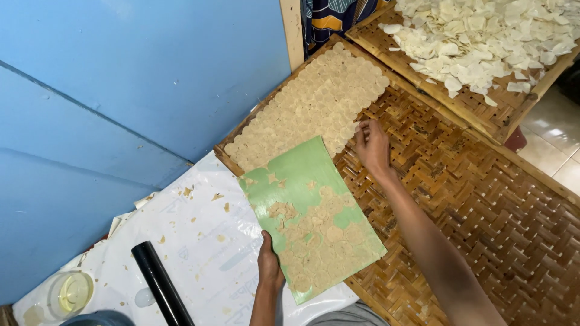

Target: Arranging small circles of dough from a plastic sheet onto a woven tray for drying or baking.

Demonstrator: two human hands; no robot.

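My left hand (pixel 269 263) grips the near left edge of a green sheet (pixel 296 175) that carries several thin tan dough rounds (pixel 320 238). The sheet lies tilted over the edge of a woven bamboo tray (pixel 483 205). My right hand (pixel 372 146) reaches onto that tray, its fingertips touching the edge of a patch of tan rounds (pixel 314 105) laid in overlapping rows at the tray's far left. Whether the fingers pinch a round is not visible.
A second bamboo tray (pixel 477 111) at the back right holds a heap of pale dried chips (pixel 483 36). A white plastic sheet (pixel 199 247) with dough scraps, a black roller (pixel 160 284) and a small glass of oil (pixel 71 292) lie at the left. A blue wall (pixel 121 90) stands behind.
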